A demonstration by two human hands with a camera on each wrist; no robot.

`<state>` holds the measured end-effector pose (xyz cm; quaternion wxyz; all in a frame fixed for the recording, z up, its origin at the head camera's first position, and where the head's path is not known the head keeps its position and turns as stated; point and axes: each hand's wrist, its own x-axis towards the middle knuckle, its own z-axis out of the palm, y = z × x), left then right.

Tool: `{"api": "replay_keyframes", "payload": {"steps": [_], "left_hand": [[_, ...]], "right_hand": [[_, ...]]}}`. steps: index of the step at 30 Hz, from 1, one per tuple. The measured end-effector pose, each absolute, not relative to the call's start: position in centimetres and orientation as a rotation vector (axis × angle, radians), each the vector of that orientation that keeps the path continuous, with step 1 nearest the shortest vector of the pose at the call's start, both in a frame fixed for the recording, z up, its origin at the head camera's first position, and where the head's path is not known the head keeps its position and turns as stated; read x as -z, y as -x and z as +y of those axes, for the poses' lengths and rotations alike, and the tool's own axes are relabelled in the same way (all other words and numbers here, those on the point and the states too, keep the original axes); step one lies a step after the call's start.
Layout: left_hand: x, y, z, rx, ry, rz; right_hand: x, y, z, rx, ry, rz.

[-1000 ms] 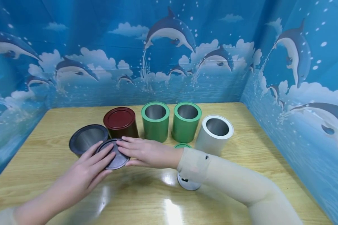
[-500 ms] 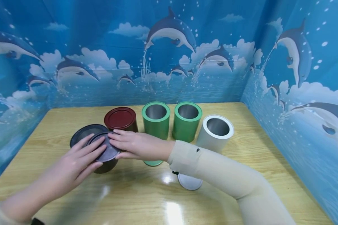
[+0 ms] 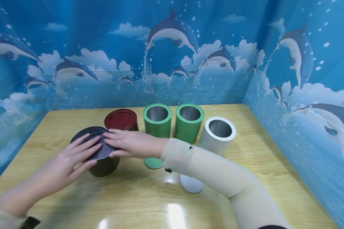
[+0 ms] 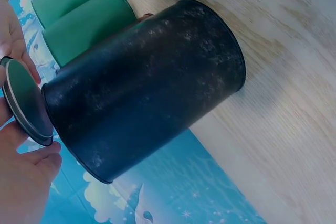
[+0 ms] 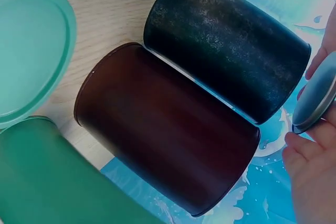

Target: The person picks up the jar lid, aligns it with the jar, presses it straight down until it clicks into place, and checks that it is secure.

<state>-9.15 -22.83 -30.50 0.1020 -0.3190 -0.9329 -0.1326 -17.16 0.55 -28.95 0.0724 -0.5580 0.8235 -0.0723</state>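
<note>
Both hands hold a dark round lid (image 3: 102, 153) at the mouth of a black can (image 3: 104, 168), on the left of the table. My left hand (image 3: 61, 167) grips the lid's left side, fingers spread over its top and thumb at the edge. From the right, my right hand (image 3: 132, 143) grips the opposite side, fingertips over the rim. In the left wrist view, the lid (image 4: 29, 103) sits tilted close to the rim of the upright black can (image 4: 147, 87). The right wrist view also shows a gap between lid and can.
Close behind the black can stands a red can (image 3: 121, 119) with its lid on. Two open green cans (image 3: 157, 128) and an open white can (image 3: 213, 144) stand to the right. A green lid (image 3: 153, 163) and a white lid (image 3: 192, 184) lie in front on the wooden table.
Both hands have carried the dark lid leftward and slightly away from me, to over the black can's mouth. The green lid is more exposed as the right arm shifted left.
</note>
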Motion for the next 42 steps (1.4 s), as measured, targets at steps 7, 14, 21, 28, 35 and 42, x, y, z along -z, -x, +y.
{"api": "replay_keyframes", "payload": {"steps": [7,14,21,28,35,42], "left_hand": [[30.5,9.5,-23.3,0.450,0.882,-2.817],[30.8,10.0,-23.8,0.434,0.885,-2.801],[30.8,10.4,-24.3,0.437,0.888,-2.809],[30.9,10.9,-24.6,0.456,0.892,-2.816],[30.7,11.2,-24.9,0.439,0.891,-2.838],[30.3,11.5,-25.5,0.449,0.877,-2.885]], "right_hand": [[28.9,17.8,-0.3,0.198,1.659,2.452],[29.1,18.3,-1.1,0.210,1.678,2.450],[29.4,18.7,-1.6,0.195,1.687,2.454],[29.4,19.0,-2.0,0.187,1.665,2.458],[29.6,19.3,-2.5,0.197,1.665,2.462],[29.2,19.6,-3.1,0.228,1.625,2.439]]}}
